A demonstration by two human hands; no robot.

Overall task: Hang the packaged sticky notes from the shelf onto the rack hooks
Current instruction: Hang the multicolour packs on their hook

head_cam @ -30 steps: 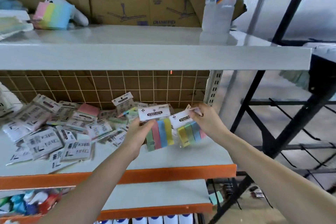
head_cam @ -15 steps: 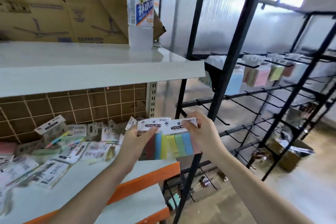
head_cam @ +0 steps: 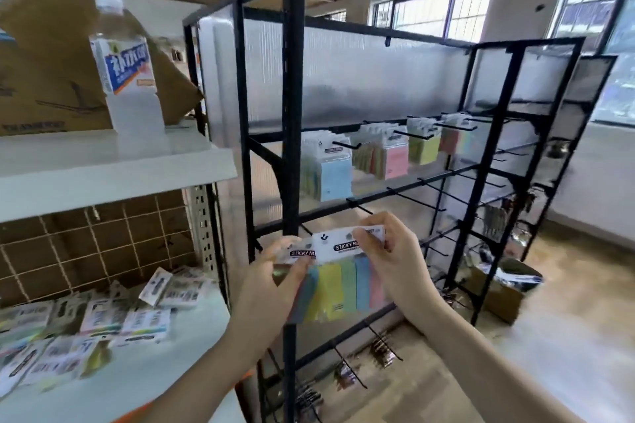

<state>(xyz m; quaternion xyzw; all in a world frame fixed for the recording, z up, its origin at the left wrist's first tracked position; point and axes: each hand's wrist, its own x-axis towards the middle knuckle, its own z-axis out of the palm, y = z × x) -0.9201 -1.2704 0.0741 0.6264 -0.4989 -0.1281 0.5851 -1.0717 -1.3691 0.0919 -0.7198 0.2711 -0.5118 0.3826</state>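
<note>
Glossy flat sticky-note packs (head_cam: 338, 280), pastel strips inside, are pinched by left hand (head_cam: 271, 280) and right hand (head_cam: 400, 264) fingers.

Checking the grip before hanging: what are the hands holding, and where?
Both hold overlapped sticky note packs near their white header cards: left hand at the left edge, right hand at the right.

White shelf (head_cam: 144, 374) bears scattered, blurred sticky-note packets (head_cam: 103, 316).

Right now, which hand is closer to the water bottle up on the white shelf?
Left. The left hand holds the sticky note packs just right of the shelf, below the water bottle. The right hand grips them farther right, by the black rack.
</note>
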